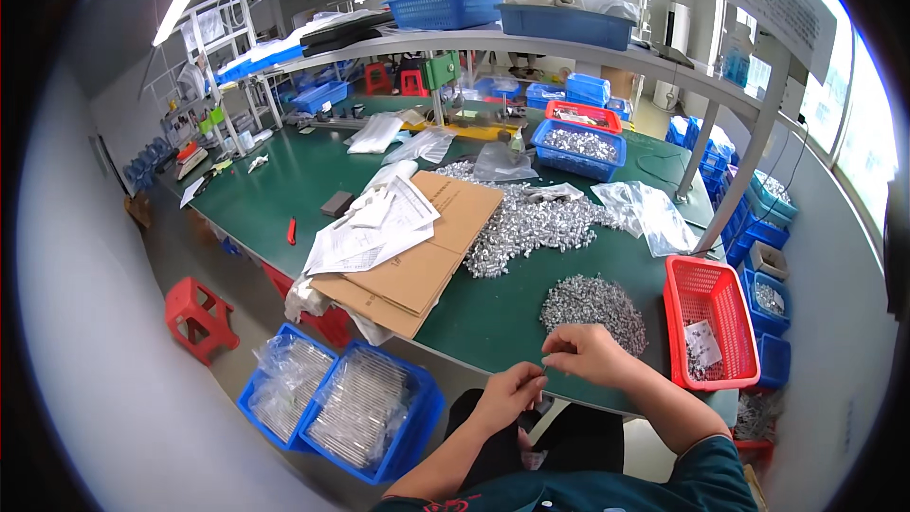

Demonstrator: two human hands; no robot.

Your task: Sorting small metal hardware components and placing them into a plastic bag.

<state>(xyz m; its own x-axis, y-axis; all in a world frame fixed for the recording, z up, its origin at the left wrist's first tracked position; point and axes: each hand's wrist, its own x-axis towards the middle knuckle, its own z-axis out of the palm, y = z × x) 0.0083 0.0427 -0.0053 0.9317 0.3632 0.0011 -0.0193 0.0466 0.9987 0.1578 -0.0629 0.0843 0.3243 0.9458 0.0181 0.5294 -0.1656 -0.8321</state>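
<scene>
Head view: the left hand (507,396) has its thumb and fingertips pinched together, seemingly on a tiny dark piece (544,373), at the near edge of the table (488,334). The right hand (592,356) curls its fingers in beside that same spot; whether they grip anything too, I cannot tell.

Just beyond the right hand lies one small mound of dull grey metal parts (592,311). To its right stands one red perforated basket (701,284), with more small parts and one white paper slip (703,343) at the bottom. Past the mound spreads one larger heap of shiny metal fittings (536,228), and behind that sits one blue bin (578,164), also loaded with metal parts.

By my judgement the work is mid-way: one piece is being handled, while both piles remain plentiful and the basket is only shallowly filled. Which pile is finished and which is waiting does not show, and the single parts are far too many to count.

Farther left are stacked cardboard sheets (469,204), their number unclear, and one red-handled tool (292,230). On the floor sit two blue crates (431,414) of metal rods (355,408).
</scene>
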